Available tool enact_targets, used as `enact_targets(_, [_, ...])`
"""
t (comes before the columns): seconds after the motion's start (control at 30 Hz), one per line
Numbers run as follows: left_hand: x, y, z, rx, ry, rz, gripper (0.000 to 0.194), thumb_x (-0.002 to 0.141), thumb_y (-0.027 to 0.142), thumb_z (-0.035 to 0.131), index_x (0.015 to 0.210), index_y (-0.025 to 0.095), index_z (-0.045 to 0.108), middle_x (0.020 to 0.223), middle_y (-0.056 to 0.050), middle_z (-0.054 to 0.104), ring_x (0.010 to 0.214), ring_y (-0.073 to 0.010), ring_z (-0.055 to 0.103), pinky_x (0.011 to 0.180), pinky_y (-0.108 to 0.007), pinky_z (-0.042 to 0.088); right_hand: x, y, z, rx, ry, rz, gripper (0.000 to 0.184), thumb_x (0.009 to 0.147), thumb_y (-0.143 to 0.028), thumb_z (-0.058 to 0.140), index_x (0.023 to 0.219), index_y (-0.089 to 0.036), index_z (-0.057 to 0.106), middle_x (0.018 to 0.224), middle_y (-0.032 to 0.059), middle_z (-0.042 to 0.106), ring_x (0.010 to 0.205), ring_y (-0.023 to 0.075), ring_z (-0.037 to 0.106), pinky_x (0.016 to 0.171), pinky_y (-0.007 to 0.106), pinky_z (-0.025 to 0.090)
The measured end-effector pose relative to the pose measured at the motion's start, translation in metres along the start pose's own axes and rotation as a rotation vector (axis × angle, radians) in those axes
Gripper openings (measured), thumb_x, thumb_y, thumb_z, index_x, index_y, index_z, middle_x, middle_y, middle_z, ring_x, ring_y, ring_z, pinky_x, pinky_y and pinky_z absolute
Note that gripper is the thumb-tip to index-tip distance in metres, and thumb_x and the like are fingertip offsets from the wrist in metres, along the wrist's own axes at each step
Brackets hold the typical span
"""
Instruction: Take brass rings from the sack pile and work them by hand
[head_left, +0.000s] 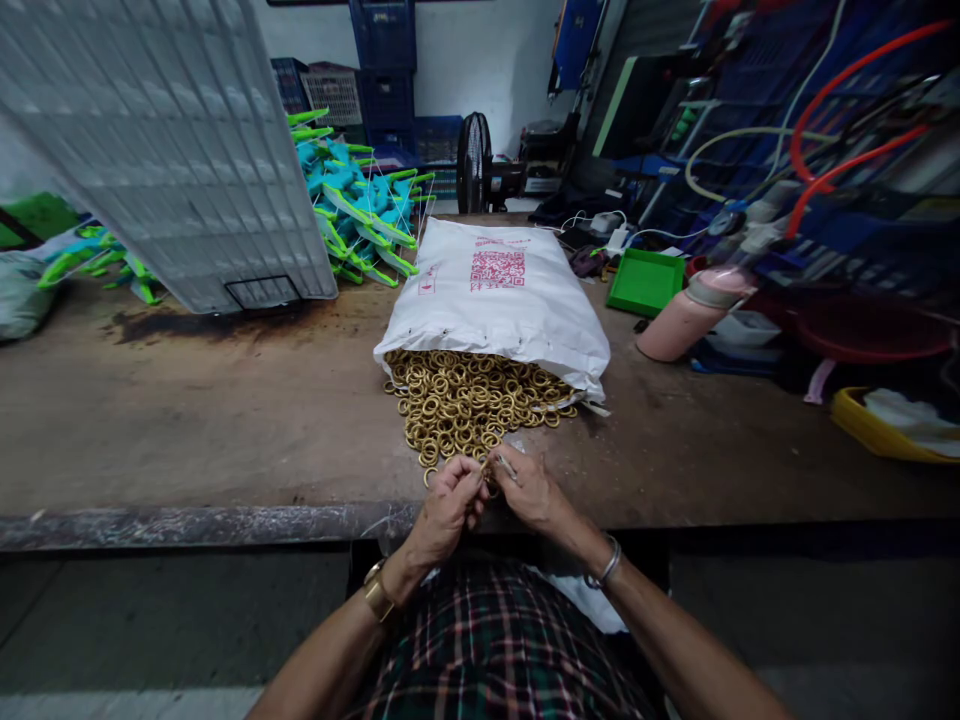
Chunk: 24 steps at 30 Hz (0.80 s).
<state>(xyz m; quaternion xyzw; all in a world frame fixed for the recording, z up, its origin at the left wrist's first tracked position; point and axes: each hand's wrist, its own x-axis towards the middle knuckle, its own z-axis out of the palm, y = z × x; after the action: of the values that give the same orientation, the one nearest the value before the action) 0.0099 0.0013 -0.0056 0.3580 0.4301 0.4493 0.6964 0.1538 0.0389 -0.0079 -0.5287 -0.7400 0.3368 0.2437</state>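
Observation:
A pile of small gold rings [465, 405] spills from the open mouth of a white sack [495, 295] lying on the brown worktable [225, 420]. Both hands meet at the near edge of the pile, close to the table's front edge. My left hand [448, 508] has its fingers pinched together on a gold ring. My right hand [529, 490] is closed too, pinching a thin silvery piece beside that ring. A gold watch sits on my left wrist, a metal bangle on my right.
A grey plastic crate [172, 140] leans over the table's back left. Blue and green plastic parts [360, 205] are heaped behind it. A green tray [645, 282], a pink bottle [686, 318], a fan [474, 162], hoses and a yellow basin [877, 425] crowd the right.

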Motion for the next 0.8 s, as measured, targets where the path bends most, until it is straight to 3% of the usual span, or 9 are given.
enact_targets(0.13, [0.001, 0.001, 0.000, 0.090, 0.029, 0.028, 0.033, 0.076, 0.050, 0.056, 0.077, 0.018, 0.047, 0.064, 0.005, 0.050, 0.046, -0.0041, 0.040, 0.040, -0.015, 0.028, -0.006, -0.001, 0.003, -0.172, -0.098, -0.042, 0.015, 0.075, -0.012, 0.038, 0.075, -0.019, 0.051, 0.067, 0.0029, 0.057, 0.059, 0.0134, 0.047, 0.058, 0.024, 0.030])
enact_targets(0.33, [-0.005, 0.003, 0.001, 0.105, 0.004, 0.040, 0.035, 0.076, 0.052, 0.056, 0.074, 0.018, 0.046, 0.061, 0.005, 0.049, 0.045, -0.0043, 0.039, 0.040, -0.015, 0.028, -0.007, 0.000, -0.002, -0.322, -0.149, -0.041, 0.027, 0.070, -0.006, 0.039, 0.088, -0.019, 0.055, 0.073, 0.0042, 0.062, 0.063, 0.0148, 0.050, 0.059, 0.025, 0.027])
enact_targets(0.5, [-0.011, 0.010, 0.004, -0.077, -0.060, -0.038, 0.038, 0.071, 0.053, 0.061, 0.075, 0.019, 0.045, 0.062, 0.005, 0.051, 0.045, -0.0041, 0.040, 0.038, -0.015, 0.026, 0.001, 0.008, -0.013, -0.381, 0.024, 0.090, 0.020, 0.080, -0.016, 0.038, 0.086, -0.019, 0.057, 0.069, 0.0045, 0.060, 0.058, 0.0145, 0.048, 0.056, 0.026, 0.024])
enact_targets(0.6, [-0.009, 0.010, 0.002, -0.210, -0.066, -0.045, 0.034, 0.073, 0.049, 0.062, 0.076, 0.018, 0.047, 0.071, 0.002, 0.055, 0.046, -0.0034, 0.041, 0.038, -0.015, 0.025, 0.008, 0.011, -0.016, -0.372, 0.134, 0.087, 0.020, 0.084, -0.023, 0.037, 0.079, -0.019, 0.056, 0.066, 0.0036, 0.058, 0.057, 0.0141, 0.046, 0.055, 0.026, 0.024])
enact_targets(0.8, [-0.006, 0.005, -0.006, -0.284, -0.007, -0.050, 0.030, 0.073, 0.043, 0.063, 0.079, 0.017, 0.049, 0.078, -0.001, 0.059, 0.048, -0.0042, 0.043, 0.038, -0.016, 0.027, 0.026, 0.006, -0.008, -0.400, 0.158, 0.117, 0.017, 0.085, -0.028, 0.042, 0.080, -0.019, 0.056, 0.066, 0.0029, 0.059, 0.057, 0.0133, 0.047, 0.054, 0.025, 0.023])
